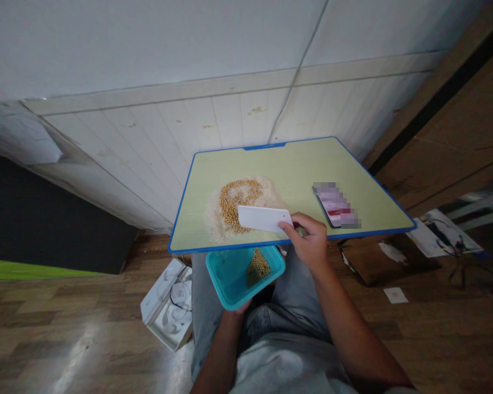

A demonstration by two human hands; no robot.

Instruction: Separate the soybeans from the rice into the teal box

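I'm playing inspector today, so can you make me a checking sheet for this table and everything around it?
Surface: pale green table, blue edge.
Job's things: brown beans among white grains; more beans in the turquoise tub.
Clutter: phone on the table; open white box on the floor.
Hands: right hand holds a white card partly over the beans; left hand, mostly hidden, under the tub's near end.
Cables: pale cord down the wall; dark wires at right.
Surroundings: white wall, wooden floor.

No text, brand or number can be read; the phone screen (332, 205) is pixelated.
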